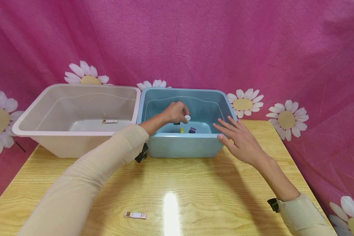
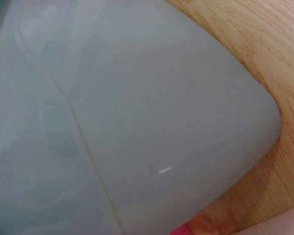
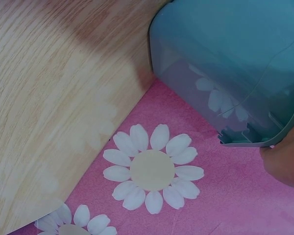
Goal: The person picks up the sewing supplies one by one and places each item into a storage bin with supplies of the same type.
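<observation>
Head view: left hand (image 1: 175, 112) reaches down into a light blue plastic tub (image 1: 184, 144), its fingers pinching a small white round-ended cylinder (image 1: 187, 118) (perhaps a thread spool; too small to be certain). The cylinder sits at the fingertips, on the hand's right side, above or near the tub floor; actual contact cannot be told. Its pale round end faces up toward the head camera, so the long axis seems to run roughly upright, the rest partly masked by the thumb.

Key relation, as I judge it: a small yellow cylinder (image 1: 181, 130) and a small dark purple cylinder (image 1: 192, 130) lie on the tub floor, nearer the person than the pinched piece, the purple just right of the yellow. Left hand is the nearer to all three.

Right hand (image 1: 242, 144) at the tub's front right corner, palm down, fingers spread apart, pinching nothing; right wrist view puts part of it at the rim, apparently touching. Left wrist view: tub wall and wooden table (image 2: 264, 29), no fingers to read.
</observation>
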### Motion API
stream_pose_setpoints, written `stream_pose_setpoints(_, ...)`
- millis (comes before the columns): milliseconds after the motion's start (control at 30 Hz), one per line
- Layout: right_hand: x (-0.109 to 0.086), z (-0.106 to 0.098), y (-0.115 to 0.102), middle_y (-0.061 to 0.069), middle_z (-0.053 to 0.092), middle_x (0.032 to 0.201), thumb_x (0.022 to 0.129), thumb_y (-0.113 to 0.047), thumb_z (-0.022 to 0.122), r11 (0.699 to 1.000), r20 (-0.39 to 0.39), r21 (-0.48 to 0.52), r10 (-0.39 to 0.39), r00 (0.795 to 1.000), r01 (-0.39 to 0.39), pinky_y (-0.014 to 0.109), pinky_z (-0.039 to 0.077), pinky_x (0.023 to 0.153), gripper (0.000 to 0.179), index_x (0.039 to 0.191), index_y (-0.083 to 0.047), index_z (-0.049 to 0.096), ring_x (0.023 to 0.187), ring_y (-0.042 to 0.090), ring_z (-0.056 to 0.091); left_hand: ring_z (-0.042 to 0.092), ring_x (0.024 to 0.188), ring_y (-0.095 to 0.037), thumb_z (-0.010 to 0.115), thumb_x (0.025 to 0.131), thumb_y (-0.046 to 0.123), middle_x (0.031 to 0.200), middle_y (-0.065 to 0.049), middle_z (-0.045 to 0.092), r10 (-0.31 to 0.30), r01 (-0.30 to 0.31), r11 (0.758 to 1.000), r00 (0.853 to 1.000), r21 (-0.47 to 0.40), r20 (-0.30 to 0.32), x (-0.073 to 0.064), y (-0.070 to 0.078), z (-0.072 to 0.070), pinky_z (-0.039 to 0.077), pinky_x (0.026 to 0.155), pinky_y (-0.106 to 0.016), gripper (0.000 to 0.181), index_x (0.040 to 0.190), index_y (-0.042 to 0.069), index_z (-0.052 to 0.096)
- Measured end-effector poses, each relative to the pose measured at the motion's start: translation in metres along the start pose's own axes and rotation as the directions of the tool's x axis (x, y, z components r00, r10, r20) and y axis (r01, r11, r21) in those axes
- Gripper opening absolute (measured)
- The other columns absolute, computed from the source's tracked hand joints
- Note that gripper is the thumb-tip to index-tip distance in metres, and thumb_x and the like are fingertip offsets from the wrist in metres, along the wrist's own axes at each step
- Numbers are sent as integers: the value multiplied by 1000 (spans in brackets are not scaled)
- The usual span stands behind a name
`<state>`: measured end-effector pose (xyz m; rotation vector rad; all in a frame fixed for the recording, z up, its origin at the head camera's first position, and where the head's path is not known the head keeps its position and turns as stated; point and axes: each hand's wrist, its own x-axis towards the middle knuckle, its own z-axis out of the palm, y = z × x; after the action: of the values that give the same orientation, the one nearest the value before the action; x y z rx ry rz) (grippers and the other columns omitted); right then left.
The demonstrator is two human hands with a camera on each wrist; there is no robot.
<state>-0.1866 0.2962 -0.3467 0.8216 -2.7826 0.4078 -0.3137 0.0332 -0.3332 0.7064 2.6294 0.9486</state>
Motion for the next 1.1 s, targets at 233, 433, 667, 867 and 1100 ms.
stream_pose_setpoints(233,0,-1,-1,13,40,154,105,-34,50,1000,3,5,8,1000,-8,53,8,119,48,149,-14,49,147,41,20,60,95,-22,76,88,5,100,-11,68,2,-2,1000,1000,-5,0,0,0,1,52,80,-31,15,102,0,71)
stream_pose_setpoints(433,1,-1,-1,11,39,155,105,-33,51,1000,6,2,9,1000,-9,54,8,119,48,149,-15,49,147,40,20,59,95,-22,75,89,6,102,-10,67,-25,25,1000,1000,9,-15,-1,1,0,52,80,-33,13,101,1,72)
stream_pose_setpoints(667,1,-1,-1,11,40,155,105,-34,51,1000,0,-2,6,1000,-6,58,12,117,48,149,-15,49,147,40,20,59,93,-22,74,90,7,102,-10,66,-51,51,999,998,-1,-31,-3,1,-1,53,79,-35,12,101,1,72)
stream_pose_setpoints(867,0,-1,-1,12,40,155,105,-34,51,1000,-4,7,5,1000,-5,55,10,118,48,148,-14,50,147,40,20,59,93,-21,72,92,8,102,-9,66,-66,66,998,997,-3,-30,-3,0,0,53,78,-34,11,101,1,72)
stream_pose_setpoints(1100,1,0,-1,11,40,155,105,-35,50,1000,-2,5,8,1000,-8,54,10,119,48,148,-14,50,147,40,20,61,95,-22,74,90,8,103,-10,67,-64,65,998,997,15,-37,-2,0,0,54,79,-35,15,103,0,72)
